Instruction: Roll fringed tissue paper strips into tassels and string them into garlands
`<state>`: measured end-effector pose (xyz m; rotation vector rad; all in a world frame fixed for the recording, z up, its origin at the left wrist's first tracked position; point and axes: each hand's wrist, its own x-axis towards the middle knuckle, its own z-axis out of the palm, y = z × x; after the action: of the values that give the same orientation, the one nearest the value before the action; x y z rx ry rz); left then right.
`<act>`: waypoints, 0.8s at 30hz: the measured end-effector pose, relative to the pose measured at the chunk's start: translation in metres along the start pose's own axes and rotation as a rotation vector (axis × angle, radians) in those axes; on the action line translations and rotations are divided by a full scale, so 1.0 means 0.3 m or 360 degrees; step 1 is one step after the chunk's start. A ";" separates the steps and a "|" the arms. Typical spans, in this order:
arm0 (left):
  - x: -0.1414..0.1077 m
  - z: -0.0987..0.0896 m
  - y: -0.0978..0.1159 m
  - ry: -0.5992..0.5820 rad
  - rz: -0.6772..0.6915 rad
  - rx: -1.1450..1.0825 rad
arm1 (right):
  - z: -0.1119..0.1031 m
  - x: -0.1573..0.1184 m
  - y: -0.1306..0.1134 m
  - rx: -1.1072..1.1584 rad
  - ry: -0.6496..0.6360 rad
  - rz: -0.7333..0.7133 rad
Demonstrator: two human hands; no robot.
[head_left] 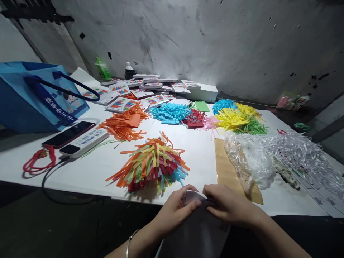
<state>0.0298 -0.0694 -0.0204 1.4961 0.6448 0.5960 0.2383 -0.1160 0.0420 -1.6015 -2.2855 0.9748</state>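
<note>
At the front edge of the table, my left hand (180,206) and my right hand (228,205) both grip the upper edge of a thin, dim greyish-white sheet (200,234). The sheet hangs down below the tabletop, and its lower part is in shadow. I cannot tell whether it is paper or plastic. My left thumb presses on its near side, while the right fingers are curled in on the other corner. Just beyond my left hand lies a heap of multicoloured paper tassels (153,163). A brown paper envelope (224,168) lies beyond my right hand.
Orange (123,123), blue (170,111), red (195,118) and yellow tassels (232,118) lie across the white table. Flat printed packs (153,86) are piled by the wall. A blue bag (32,96) and a phone (71,133) are left; crumpled clear plastic (255,161) is right.
</note>
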 end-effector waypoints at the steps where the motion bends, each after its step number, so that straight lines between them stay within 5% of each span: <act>1: -0.002 -0.001 0.000 0.0021 -0.0006 -0.0002 | -0.003 -0.002 0.009 0.0093 -0.0020 -0.0009; 8: -0.022 -0.006 0.023 0.0026 -0.0001 0.0024 | 0.010 -0.027 0.013 0.0219 0.0048 0.0232; 14: -0.022 -0.029 0.023 -0.0063 -0.0138 -0.0188 | 0.031 -0.084 -0.004 0.0480 0.0073 0.0194; 19: -0.028 -0.063 -0.019 -0.0014 -0.0331 -0.0518 | 0.119 -0.144 0.022 0.0804 0.0483 0.0232; 24: -0.063 -0.045 0.024 0.0401 0.0045 -0.0003 | 0.242 -0.178 0.022 0.0875 0.1075 0.0334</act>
<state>0.0071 -0.0732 -0.0124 1.4424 0.8171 0.8146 0.2288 -0.1918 -0.0066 -1.6030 -1.2926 0.8273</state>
